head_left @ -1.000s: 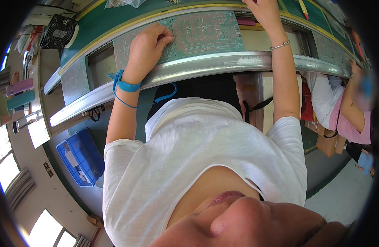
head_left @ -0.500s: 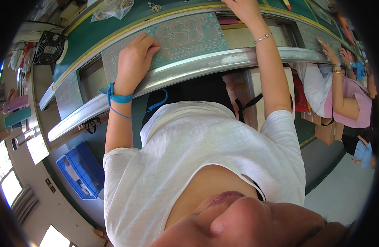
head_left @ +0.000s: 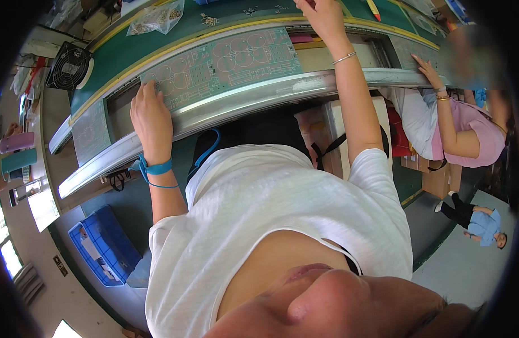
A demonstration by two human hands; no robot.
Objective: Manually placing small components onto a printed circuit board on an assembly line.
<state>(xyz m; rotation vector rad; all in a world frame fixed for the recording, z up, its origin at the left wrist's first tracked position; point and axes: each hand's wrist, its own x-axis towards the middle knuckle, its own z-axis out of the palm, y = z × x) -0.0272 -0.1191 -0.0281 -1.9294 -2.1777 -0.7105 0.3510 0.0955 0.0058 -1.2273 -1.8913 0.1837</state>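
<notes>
A green circuit board printed with large circles lies on the metal rails in front of me. At its left end is my left hand, back up, with its fingers extended along the board's edge and a blue strap round the wrist. My right hand reaches past the board's right end to the far green mat. Its fingers are bent together at the picture's top edge; whatever they may hold is too small to make out. Loose small metal parts lie on the mat left of that hand.
A second board sits farther left on the rails, another to the right near a co-worker's hand. On the mat are a clear bag of parts and a yellow-red pen. A black fan stands left.
My left hand has moved left and nearer to me, from over the board to its left end, and its fingers have straightened. My right hand remains at the far mat. The view has shifted slightly.
</notes>
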